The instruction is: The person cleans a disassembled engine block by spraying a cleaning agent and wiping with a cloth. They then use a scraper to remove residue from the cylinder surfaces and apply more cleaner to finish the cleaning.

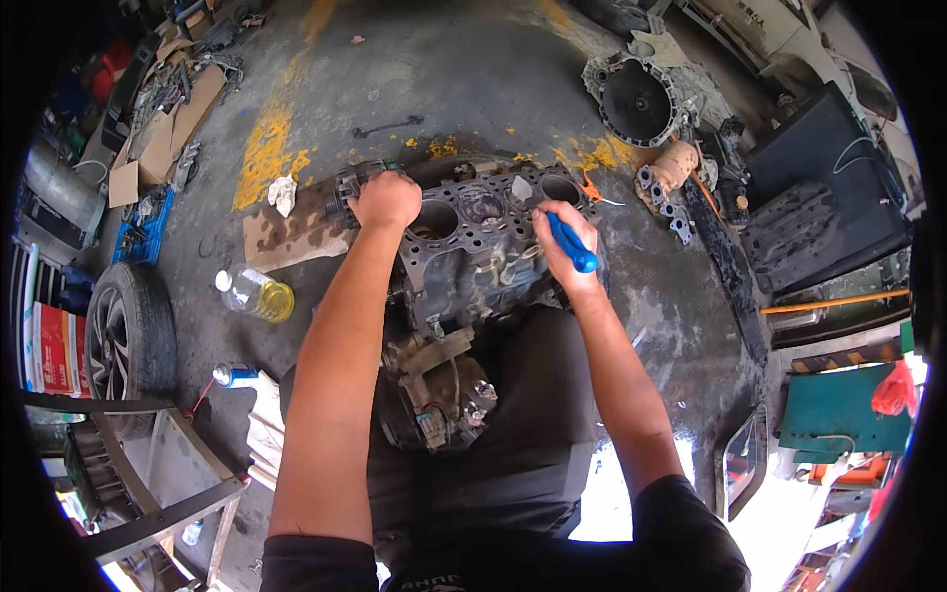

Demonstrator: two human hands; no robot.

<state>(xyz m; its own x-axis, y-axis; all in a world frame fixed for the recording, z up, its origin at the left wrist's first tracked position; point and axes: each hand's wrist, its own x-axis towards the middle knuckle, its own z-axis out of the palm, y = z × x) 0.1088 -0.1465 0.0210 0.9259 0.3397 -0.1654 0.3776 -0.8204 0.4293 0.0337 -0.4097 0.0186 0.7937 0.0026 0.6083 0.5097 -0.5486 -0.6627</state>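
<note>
An engine block (493, 271) with its open cylinder bores facing up lies on the floor between my legs. My right hand (567, 237) is closed around the blue handle of a scraper (574, 247). Its pale flat blade is over the block's top face, between the cylinder bores. My left hand (388, 200) is closed over the block's far left end, and its fingertips are partly hidden. Below the block's left side, a dirty metal part with a bracket (439, 390) sits near my left knee.
At left are an oil-stained cardboard sheet (281, 232), a crumpled white rag (282, 195), a bottle of yellow liquid (258, 296) and a wheel (130, 321). A round gearbox housing (636, 99) and a catalytic converter (671, 173) lie at far right. A dark bar (390, 126) lies beyond.
</note>
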